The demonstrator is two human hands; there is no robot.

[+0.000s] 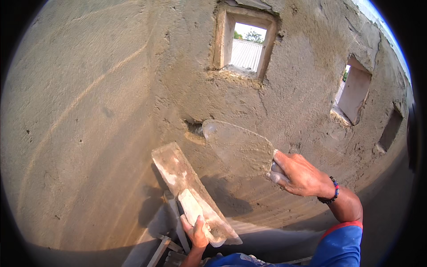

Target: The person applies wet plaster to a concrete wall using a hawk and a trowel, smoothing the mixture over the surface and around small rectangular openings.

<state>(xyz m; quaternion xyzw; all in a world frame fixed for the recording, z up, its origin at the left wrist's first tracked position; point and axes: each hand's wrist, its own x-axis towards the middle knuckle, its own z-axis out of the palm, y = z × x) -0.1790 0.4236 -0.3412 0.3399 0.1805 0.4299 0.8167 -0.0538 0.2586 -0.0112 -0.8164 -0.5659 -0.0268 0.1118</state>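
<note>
My right hand is closed round the handle of a mortar-smeared trowel. The blade reaches left across the wall, its rounded tip at a small hole in the plaster; whether blade and wall touch I cannot tell. Lower down, my left hand grips the pale handle of a long wooden plastering float. The float slants from upper left to lower right, its handle side facing me, with mortar stains on the board. Part of the left fingers is hidden behind the handle.
Rough grey-brown plastered walls meet at a corner. A square framed opening sits above the trowel, and further openings continue to the right. Wooden pieces and a pipe-like object lie below, by the left hand.
</note>
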